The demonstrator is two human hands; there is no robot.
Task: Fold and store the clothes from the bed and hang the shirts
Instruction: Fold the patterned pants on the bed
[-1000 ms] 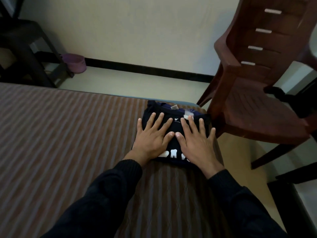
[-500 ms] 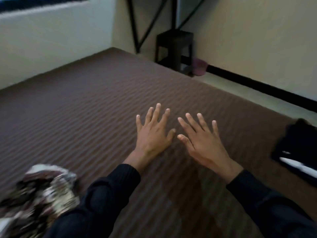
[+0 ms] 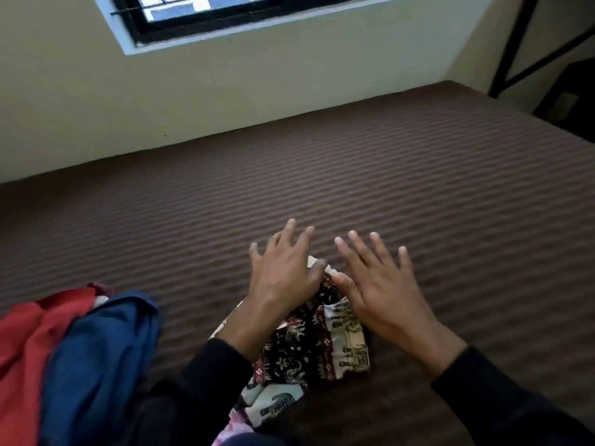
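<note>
Two hands, left hand (image 3: pixel 283 278) and right hand (image 3: pixel 383 284), spread over one patterned cloth (image 3: pixel 309 346).

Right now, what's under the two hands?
A patterned cloth lies on the bed beneath the left hand and right hand. Its far part is covered by the hands, so its full shape is hidden.

Bare striped bed (image 3: pixel 418 188) ahead and right, red and blue clothes (image 3: pixel 74 349) heaped left, wall (image 3: pixel 225 98) beyond.
</note>
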